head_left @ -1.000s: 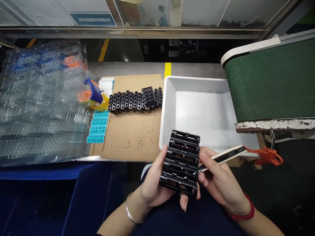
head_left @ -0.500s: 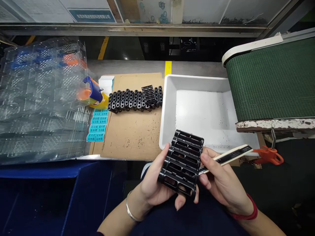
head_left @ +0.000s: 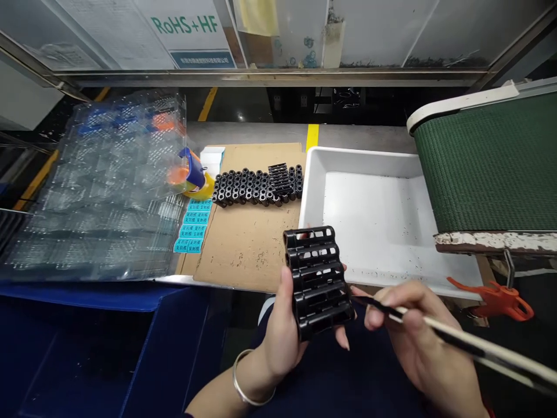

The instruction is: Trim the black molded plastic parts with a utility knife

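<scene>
Head view: left hand [head_left: 278, 342] grips one black moulding [head_left: 317, 284], right hand [head_left: 418, 331] pinches one craft knife [head_left: 470, 342].

Block [head_left: 318, 283]: black plastic, glossy, smooth
Cardboard [head_left: 246, 258]: brown, matt, rough
Tray [head_left: 374, 232]: white plastic, smooth
Belt [head_left: 487, 162]: green woven cloth, matt

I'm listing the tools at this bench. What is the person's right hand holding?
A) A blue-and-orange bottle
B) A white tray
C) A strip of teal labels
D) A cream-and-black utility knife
D: the right hand grips the cream-and-black utility knife, its tip close to the black ribbed plastic part held in the left hand.
</scene>
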{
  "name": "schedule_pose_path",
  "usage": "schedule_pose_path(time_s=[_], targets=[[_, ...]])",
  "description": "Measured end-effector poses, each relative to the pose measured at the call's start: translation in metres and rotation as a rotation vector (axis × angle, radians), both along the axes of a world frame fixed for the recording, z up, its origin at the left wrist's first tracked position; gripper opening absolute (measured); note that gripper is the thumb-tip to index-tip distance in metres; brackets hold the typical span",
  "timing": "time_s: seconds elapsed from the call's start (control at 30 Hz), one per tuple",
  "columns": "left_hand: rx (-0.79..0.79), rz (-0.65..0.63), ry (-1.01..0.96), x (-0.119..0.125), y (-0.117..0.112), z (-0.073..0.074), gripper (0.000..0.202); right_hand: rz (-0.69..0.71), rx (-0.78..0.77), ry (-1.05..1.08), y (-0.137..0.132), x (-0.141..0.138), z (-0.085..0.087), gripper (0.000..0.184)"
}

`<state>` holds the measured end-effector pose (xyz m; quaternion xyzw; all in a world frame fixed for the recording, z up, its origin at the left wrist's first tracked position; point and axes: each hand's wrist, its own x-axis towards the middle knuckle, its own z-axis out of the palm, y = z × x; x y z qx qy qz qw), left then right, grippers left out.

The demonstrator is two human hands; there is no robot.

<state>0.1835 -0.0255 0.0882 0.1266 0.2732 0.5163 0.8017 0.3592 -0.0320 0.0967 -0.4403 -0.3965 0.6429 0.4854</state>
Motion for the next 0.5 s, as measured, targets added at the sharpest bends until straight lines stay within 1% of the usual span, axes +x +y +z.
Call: schedule_pose_path(time_s=[0.03,0.07,0.1,0.17,0.23,0.33,0.43,0.5], targets=[[-0.010,0.035,0.043,0.001,-0.002,0.000,0.062,0.030,0.078,-0.044,-0.004,-0.001,0.001,0.010],[-0.026,0.074,0.092,0.002,-0.003,0.001,0.060,0.062,0.147,-0.084,-0.008,-0.002,0.002,0.011],[-0.035,0.111,0.135,0.002,-0.005,0.001,0.059,0.085,0.204,-0.117,-0.011,-0.004,0.003,0.017],[-0.039,0.140,0.179,0.001,-0.009,0.001,0.058,0.121,0.293,-0.162,-0.014,-0.007,0.003,0.030],[-0.019,0.133,0.180,0.000,-0.013,-0.001,0.056,0.131,0.355,-0.206,-0.012,-0.009,0.003,0.039],[0.015,0.125,0.203,-0.002,-0.017,-0.005,0.055,0.116,0.432,-0.268,-0.009,-0.011,0.001,0.047],[0.057,0.087,0.284,-0.002,-0.020,-0.008,0.066,0.109,0.481,-0.335,-0.009,-0.011,-0.001,0.049],[0.074,0.075,0.336,-0.001,-0.021,-0.009,0.072,0.116,0.487,-0.391,-0.011,-0.011,-0.001,0.047]])
